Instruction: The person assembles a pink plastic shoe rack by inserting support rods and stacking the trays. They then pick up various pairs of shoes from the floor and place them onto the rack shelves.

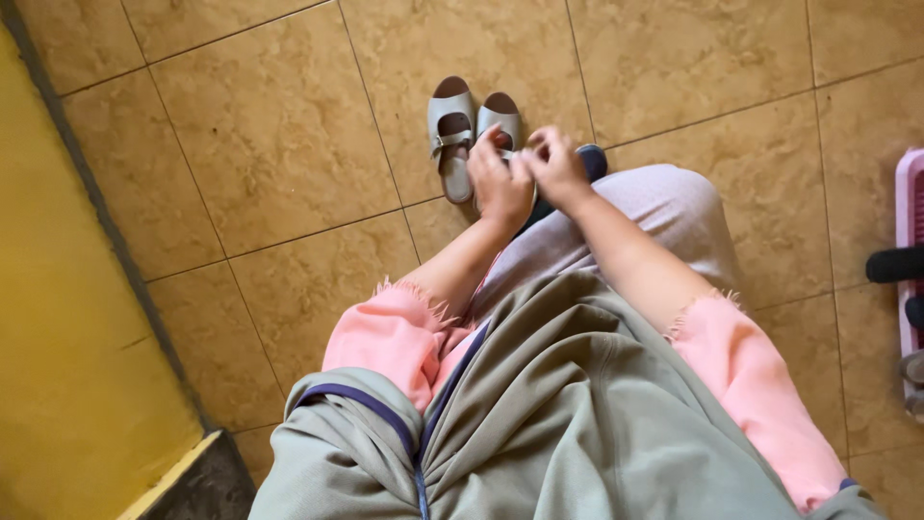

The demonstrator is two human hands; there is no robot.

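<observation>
Meeting above the raised knee [664, 207], the left hand [499, 183] and right hand [558, 166] curl fingertips together, whether pinching anything I cannot tell, directly over the grey sandals [472, 130] paired side by side on the tan tile floor [279, 125].

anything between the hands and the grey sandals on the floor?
Nothing visible. The left hand and right hand, close together over the raised knee, overlap the right-hand grey sandal in view. Contact can't be told.
</observation>
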